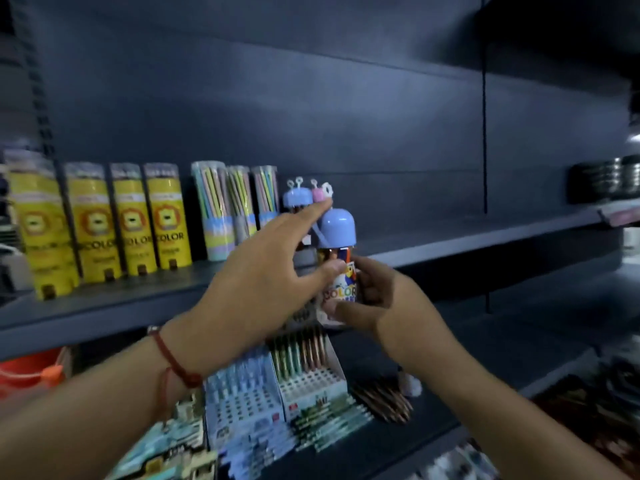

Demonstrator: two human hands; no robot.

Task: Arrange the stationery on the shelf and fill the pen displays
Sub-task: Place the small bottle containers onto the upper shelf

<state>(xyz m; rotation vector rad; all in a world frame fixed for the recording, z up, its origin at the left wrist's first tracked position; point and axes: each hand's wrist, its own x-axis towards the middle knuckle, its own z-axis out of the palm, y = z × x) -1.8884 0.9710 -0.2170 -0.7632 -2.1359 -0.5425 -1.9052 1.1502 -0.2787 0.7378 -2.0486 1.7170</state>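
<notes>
Gripping blue-capped tube [341,271], right hand [384,299]; left hand [263,271] open

Two bare forearms, no sleeves in view. Left hand [256,271] and right hand [384,303] ungloved, without rings. Thin red cord bracelet [175,358] around left wrist, knotted, with loose red strand hanging below. Right wrist unadorned.

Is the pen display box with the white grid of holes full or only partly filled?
Partly filled. The pen display box has pens standing only in its back rows; the front rows of holes show empty.
</notes>
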